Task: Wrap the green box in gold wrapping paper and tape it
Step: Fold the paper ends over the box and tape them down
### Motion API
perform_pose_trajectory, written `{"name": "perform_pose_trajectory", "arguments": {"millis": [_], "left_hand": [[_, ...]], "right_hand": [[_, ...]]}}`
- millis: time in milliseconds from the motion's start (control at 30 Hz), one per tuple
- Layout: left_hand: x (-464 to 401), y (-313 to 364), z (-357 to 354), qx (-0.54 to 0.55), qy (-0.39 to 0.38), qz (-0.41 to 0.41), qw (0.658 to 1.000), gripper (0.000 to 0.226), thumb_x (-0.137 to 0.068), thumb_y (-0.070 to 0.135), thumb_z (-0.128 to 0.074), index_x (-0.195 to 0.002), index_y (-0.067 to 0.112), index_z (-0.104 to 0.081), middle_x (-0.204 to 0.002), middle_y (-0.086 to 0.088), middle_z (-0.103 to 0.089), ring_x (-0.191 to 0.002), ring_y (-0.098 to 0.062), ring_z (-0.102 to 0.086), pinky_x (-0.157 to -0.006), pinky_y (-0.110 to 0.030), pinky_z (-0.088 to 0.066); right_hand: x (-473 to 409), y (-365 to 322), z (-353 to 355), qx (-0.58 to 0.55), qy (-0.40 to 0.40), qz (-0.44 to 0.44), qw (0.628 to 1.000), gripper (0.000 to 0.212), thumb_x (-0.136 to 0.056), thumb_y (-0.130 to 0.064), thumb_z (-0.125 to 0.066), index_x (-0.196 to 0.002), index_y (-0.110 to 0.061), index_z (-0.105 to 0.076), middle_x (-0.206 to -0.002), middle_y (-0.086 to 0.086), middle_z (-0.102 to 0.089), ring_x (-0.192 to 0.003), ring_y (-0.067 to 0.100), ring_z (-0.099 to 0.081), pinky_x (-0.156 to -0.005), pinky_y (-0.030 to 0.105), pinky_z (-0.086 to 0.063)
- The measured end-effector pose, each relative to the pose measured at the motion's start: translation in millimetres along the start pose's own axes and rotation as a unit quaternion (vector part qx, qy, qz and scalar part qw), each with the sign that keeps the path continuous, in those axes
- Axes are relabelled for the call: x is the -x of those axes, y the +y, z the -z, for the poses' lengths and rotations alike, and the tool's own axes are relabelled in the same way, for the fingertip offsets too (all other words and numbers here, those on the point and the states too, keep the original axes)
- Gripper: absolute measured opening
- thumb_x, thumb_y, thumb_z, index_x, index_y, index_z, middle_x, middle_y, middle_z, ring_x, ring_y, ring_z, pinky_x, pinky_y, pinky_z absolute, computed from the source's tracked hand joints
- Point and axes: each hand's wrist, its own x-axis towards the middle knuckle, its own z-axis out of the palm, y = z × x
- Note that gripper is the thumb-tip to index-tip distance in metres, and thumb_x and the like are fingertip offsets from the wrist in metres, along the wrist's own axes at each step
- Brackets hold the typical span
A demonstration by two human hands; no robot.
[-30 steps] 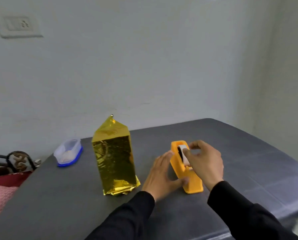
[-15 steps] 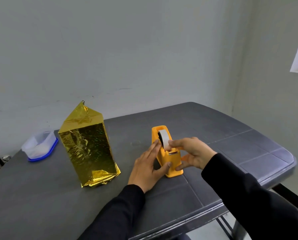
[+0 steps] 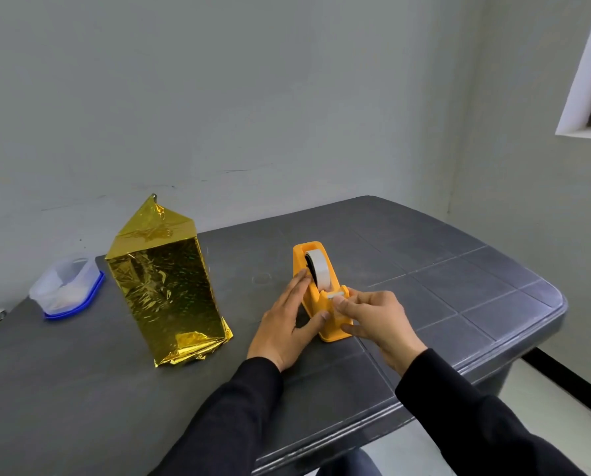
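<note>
from the head view, a dark grey table (image 3: pixel 424 255) carries everything. the box wrapped in gold paper (image 3: pixel 165 290) stands upright on the left part of the table, its top folded to a peak and its lower end crumpled into loose folds against the tabletop; no green shows through the wrapping. well to its right stands an orange tape dispenser (image 3: pixel 323 297) with a white roll of tape (image 3: pixel 319 271) seated in it. the left hand (image 3: pixel 287 324) lies against the dispenser's left side with its fingers straight and close together along the orange wall, the thumb hooked round the near lower part, so it braces the dispenser rather than clutching it. the right hand (image 3: pixel 378 321) is at the dispenser's front end, thumb and forefinger brought together at the tape end (image 3: pixel 336 295) by the cutter, pinching it; the other fingers curl loosely below. both arms wear black sleeves (image 3: pixel 239 417). the wrapped box is apart from both hands, untouched. behind the box to the left, near the table's far edge, sits a clear plastic container with a blue lid (image 3: pixel 68 290) beneath it. a pale wall (image 3: pixel 252 97) rises behind the table.
</note>
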Motion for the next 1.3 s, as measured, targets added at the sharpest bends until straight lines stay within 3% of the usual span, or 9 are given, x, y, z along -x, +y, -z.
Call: {"name": "perform_pose_trajectory", "arguments": {"millis": [233, 433, 567, 667, 767, 900, 1000, 1167, 1300], "left_hand": [[-1.2, -6.6, -1.3, 0.027, 0.006, 0.008, 1.000, 0.077, -0.089, 0.079, -0.030, -0.158, 0.048, -0.017, -0.165, 0.032, -0.008, -0.150, 0.004, -0.017, -0.123, -0.038, -0.024], [6.1, 1.5, 1.9, 0.049, 0.098, 0.024, 0.994, 0.065, -0.087, 0.076, -0.037, -0.145, 0.047, -0.042, -0.140, 0.021, -0.047, -0.124, 0.019, -0.037, -0.099, -0.014, -0.035], [3.9, 42.7, 24.7, 0.039, 0.193, -0.068, 0.978, 0.033, -0.094, 0.053, -0.058, -0.125, 0.043, -0.061, -0.115, 0.029, -0.058, -0.116, 0.001, -0.054, -0.088, -0.011, -0.041], [-3.5, 81.8, 54.4, 0.014, 0.150, -0.135, 0.979, 0.028, -0.092, 0.035, -0.073, -0.119, 0.036, -0.069, -0.111, 0.027, -0.064, -0.113, -0.004, -0.057, -0.089, -0.008, -0.041], [-10.7, 102.4, 83.1, -0.011, 0.080, -0.117, 0.990, 0.028, -0.087, 0.041, -0.077, -0.114, 0.040, -0.071, -0.104, 0.025, -0.069, -0.108, 0.002, -0.056, -0.083, -0.006, -0.039], [-9.7, 104.8, 113.2, -0.008, 0.092, -0.099, 0.991, 0.023, -0.086, 0.032, -0.080, -0.107, 0.036, -0.073, -0.092, 0.022, -0.072, -0.101, 0.000, -0.061, -0.080, -0.013, -0.041], [-0.9, 105.3, 134.3, -0.018, 0.121, -0.087, 0.989, 0.022, -0.085, 0.030, -0.082, -0.104, 0.034, -0.071, -0.087, 0.022, -0.073, -0.097, 0.000, -0.065, -0.082, -0.020, -0.047], [17.0, 104.2, 174.1, -0.008, 0.228, -0.071, 0.971, 0.017, -0.085, 0.023, -0.082, -0.097, 0.025, -0.071, -0.081, 0.014, -0.073, -0.078, 0.004, -0.063, -0.067, -0.009, -0.044], [25.7, 92.7, 207.1, -0.006, 0.248, -0.022, 0.969, 0.021, -0.085, 0.028, -0.082, -0.102, 0.025, -0.070, -0.082, 0.016, -0.076, -0.078, 0.006, -0.066, -0.068, -0.006, -0.045]], "right_hand": [[-4.0, 7.3, 9.9, 0.191, -0.047, 0.052, 0.979, 0.023, -0.090, -0.017, -0.077, -0.070, -0.006, -0.074, -0.133, -0.014, -0.061, -0.103, 0.011, -0.064, -0.087, 0.029, -0.054], [7.9, 24.0, 22.9, -0.092, -0.043, 0.012, 0.995, 0.053, -0.090, -0.053, -0.059, -0.085, -0.005, -0.080, -0.136, -0.003, -0.065, -0.125, 0.016, -0.060, -0.105, 0.045, -0.053], [16.1, 2.4, 26.0, -0.133, -0.023, 0.104, 0.985, 0.065, -0.099, -0.057, -0.044, -0.084, -0.005, -0.082, -0.128, -0.011, -0.070, -0.127, 0.003, -0.059, -0.111, 0.042, -0.046], [18.0, -19.8, 20.2, -0.135, -0.034, 0.155, 0.978, 0.070, -0.093, -0.064, -0.041, -0.086, -0.007, -0.082, -0.132, -0.009, -0.068, -0.127, -0.001, -0.058, -0.108, 0.036, -0.046], [17.5, -39.0, 10.5, -0.130, -0.044, 0.184, 0.973, 0.070, -0.092, -0.065, -0.042, -0.088, -0.007, -0.082, -0.131, -0.011, -0.069, -0.126, -0.001, -0.059, -0.106, 0.033, -0.047], [18.6, -58.4, -3.8, -0.091, -0.061, 0.206, 0.972, 0.069, -0.092, -0.065, -0.043, -0.086, -0.008, -0.082, -0.123, -0.013, -0.072, -0.122, -0.004, -0.060, -0.101, 0.030, -0.048], [16.0, -73.1, -18.7, -0.087, -0.102, 0.158, 0.978, 0.069, -0.100, -0.063, -0.041, -0.086, -0.011, -0.084, -0.131, -0.007, -0.069, -0.124, 0.003, -0.059, -0.106, 0.034, -0.047], [8.5, -100.3, -49.2, -0.200, -0.188, -0.068, 0.959, 0.061, -0.099, -0.055, -0.054, -0.109, 0.002, -0.076, -0.120, 0.013, -0.074, -0.111, 0.027, -0.068, -0.098, 0.041, -0.051], [8.4, -116.8, -73.9, -0.190, -0.171, -0.025, 0.967, 0.049, -0.100, -0.044, -0.058, -0.113, 0.000, -0.075, -0.113, 0.009, -0.078, -0.108, 0.022, -0.070, -0.090, 0.036, -0.053]]}}
